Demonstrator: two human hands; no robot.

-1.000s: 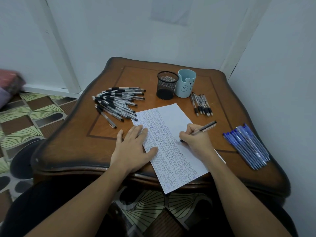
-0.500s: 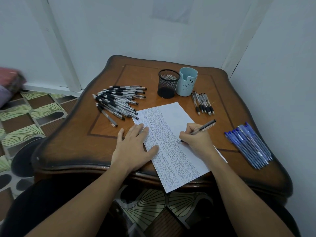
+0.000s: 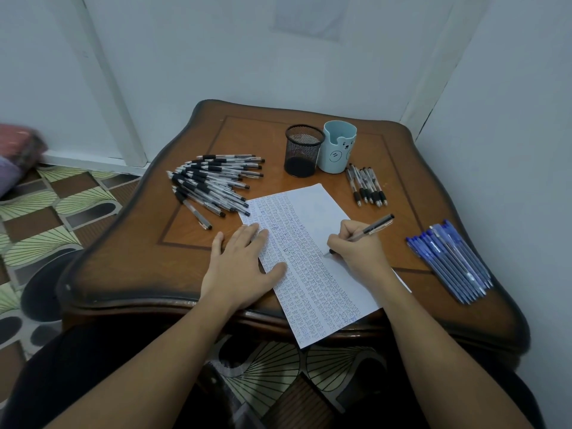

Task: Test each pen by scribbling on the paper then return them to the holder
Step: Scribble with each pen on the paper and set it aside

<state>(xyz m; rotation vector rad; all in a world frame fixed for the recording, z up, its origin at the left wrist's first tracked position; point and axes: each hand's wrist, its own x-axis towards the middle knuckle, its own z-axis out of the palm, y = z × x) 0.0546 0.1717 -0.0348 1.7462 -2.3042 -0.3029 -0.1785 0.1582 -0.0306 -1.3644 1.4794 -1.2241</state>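
While the fingers of the right hand (image 3: 356, 247) pinched a pen (image 3: 373, 226) by its lower barrel, its tip touched the paper (image 3: 312, 274) at the right end of the scribbled rows. The left hand (image 3: 240, 267) lay flat, fingers straight, thumb splayed, pressing the sheet's left edge. Beyond the paper stood 2 holders, a black mesh cup (image 3: 303, 150) just beside a pale blue cup (image 3: 339, 151). Black pens (image 3: 213, 184) lay heaped at left, blue pens (image 3: 452, 261) near the right edge of the table (image 3: 139, 274).

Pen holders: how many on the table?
2: black mesh cup at the far middle of the table; light blue bear cup beside it, on the right. None appears hidden.
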